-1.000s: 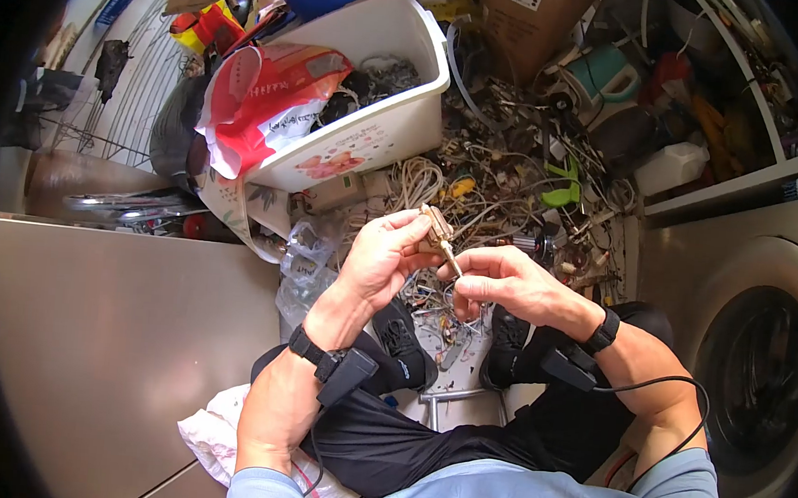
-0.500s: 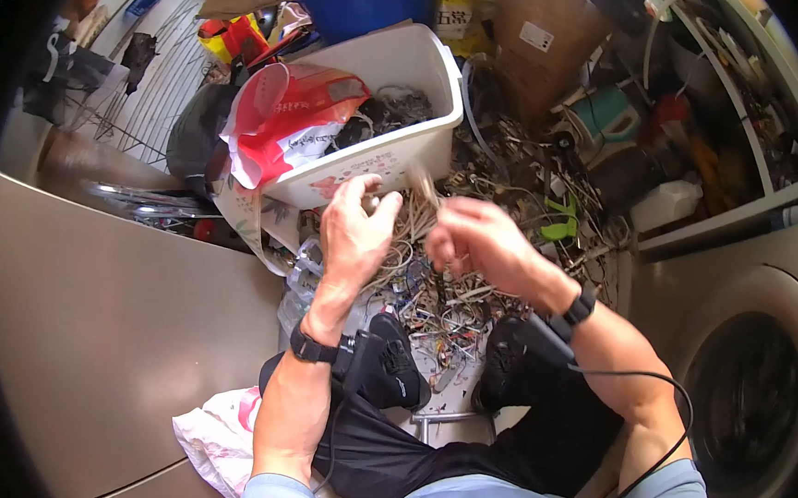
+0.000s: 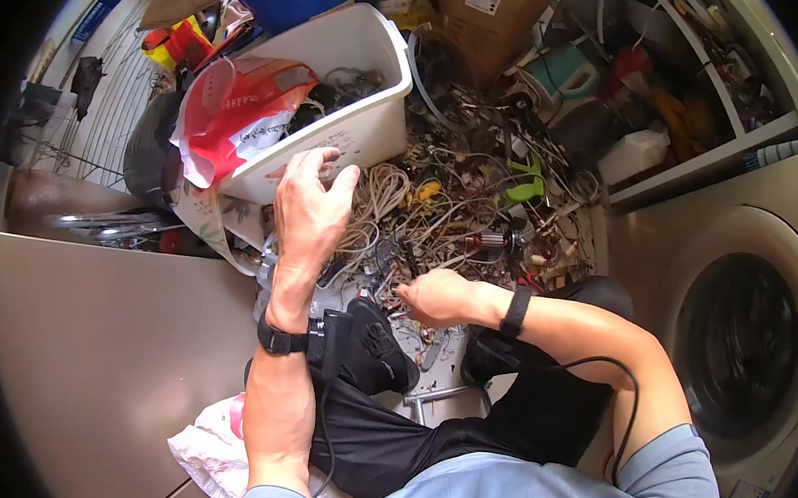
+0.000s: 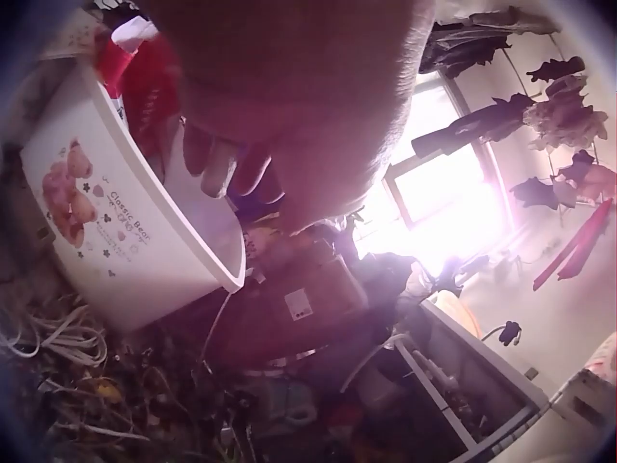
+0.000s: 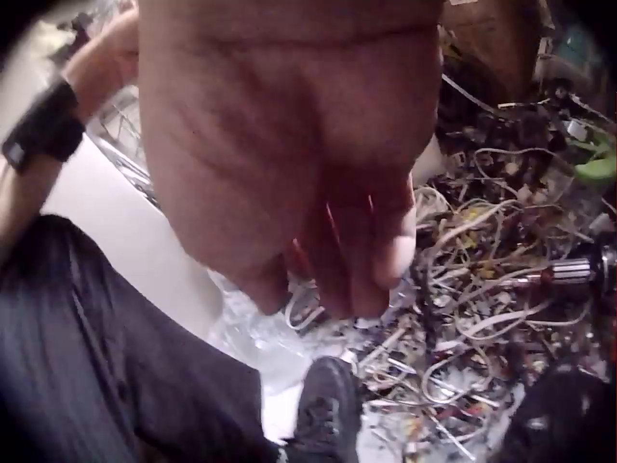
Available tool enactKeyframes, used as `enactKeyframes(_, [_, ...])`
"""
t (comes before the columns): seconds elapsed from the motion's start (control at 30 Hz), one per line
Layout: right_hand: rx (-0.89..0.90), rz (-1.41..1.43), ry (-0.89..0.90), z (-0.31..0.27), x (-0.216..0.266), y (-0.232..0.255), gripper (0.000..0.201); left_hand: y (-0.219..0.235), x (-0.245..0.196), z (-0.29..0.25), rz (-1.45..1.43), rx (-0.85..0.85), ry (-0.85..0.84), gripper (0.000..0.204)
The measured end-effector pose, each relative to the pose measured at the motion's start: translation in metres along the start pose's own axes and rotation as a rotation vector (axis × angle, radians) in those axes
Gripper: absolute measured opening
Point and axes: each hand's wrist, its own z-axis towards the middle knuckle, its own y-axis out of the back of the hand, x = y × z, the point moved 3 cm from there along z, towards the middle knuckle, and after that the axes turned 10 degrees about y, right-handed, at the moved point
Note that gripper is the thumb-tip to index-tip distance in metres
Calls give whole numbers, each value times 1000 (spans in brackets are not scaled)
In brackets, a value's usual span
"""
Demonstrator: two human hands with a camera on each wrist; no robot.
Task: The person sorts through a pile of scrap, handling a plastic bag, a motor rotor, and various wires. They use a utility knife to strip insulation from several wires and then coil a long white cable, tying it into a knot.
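My left hand (image 3: 312, 208) is raised in front of the white bin (image 3: 327, 151), fingers bent loosely and thumb standing apart. In the left wrist view its fingers (image 4: 253, 172) overlap the bin's opening, and no object shows between them. Lower down, my right hand (image 3: 439, 298) reaches over the heap of cables and small scrap (image 3: 477, 194). The right wrist view shows its fingers (image 5: 352, 260) hanging loosely bent, with no held object visible. A coil of pale cable (image 3: 380, 192) lies between the left hand and the heap.
A red and white bag (image 3: 232, 117) sits in the bin. Shelving (image 3: 701, 168) and a washing machine (image 3: 746, 320) stand at right, with a smooth panel (image 3: 114, 349) at left. Black shoes (image 3: 378, 345) and a metal frame (image 3: 435, 400) are below. A green plastic piece (image 3: 526, 179) lies on the heap.
One second ago both hands held a brass-coloured metal part; now neither visibly holds it. The hands have parted: the left moved up and left, the right down and left.
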Motion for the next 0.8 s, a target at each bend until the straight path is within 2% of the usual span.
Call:
enactKeyframes(0.1, [286, 41, 6, 0, -48, -56, 29, 2, -1, 1, 48, 1, -71, 33])
enactKeyframes(0.17, [339, -7, -87, -4, -79, -57, 26, 5, -5, -1, 37, 38, -50, 31])
enactKeyframes(0.2, [334, -71, -128, 2, -111, -67, 25, 7, -5, -3, 37, 41, -44, 31])
enactKeyframes(0.23, [291, -107, -216, 0, -123, -51, 25, 9, -6, -5, 75, 48, -59, 31])
enactKeyframes(0.3, [52, -137, -334, 4, -183, -50, 20, 11, -3, -7, 116, 60, -60, 31])
enactKeyframes(0.33, [-145, -168, -420, 3, -199, -39, 17, 12, -1, -8, 119, 51, -105, 32])
enactKeyframes(0.37, [-236, -211, -493, 5, -223, -38, 19, 13, -2, -8, 123, 46, -153, 34])
enactKeyframes(0.4, [-341, -242, -472, 1, -225, -30, 30, 13, -5, -9, 91, 92, -72, 31])
enactKeyframes(0.43, [-214, -127, -521, 4, -233, -25, 53, 13, -4, -8, 96, 100, -59, 31])
enactKeyframes(0.57, [-24, -116, -506, 37, -237, -48, 86, 7, -1, -3, 189, 156, -78, 33])
enactKeyframes(0.6, [-4, -79, -549, 45, -236, -61, 87, 5, -1, -3, 198, 181, -73, 33])
enactKeyframes(0.63, [11, -23, -579, 50, -234, -73, 79, 4, 1, -4, 208, 205, -71, 33])
enactKeyframes(0.7, [50, -86, -585, 57, -223, -96, 68, 1, 2, -3, 222, 213, -90, 32])
enactKeyframes(0.73, [27, -144, -558, 55, -216, -104, 57, 0, 2, -3, 217, 211, -109, 31])
enactKeyframes(0.8, [-38, -156, -496, 48, -209, -110, 52, -2, 2, -2, 213, 209, -126, 30])
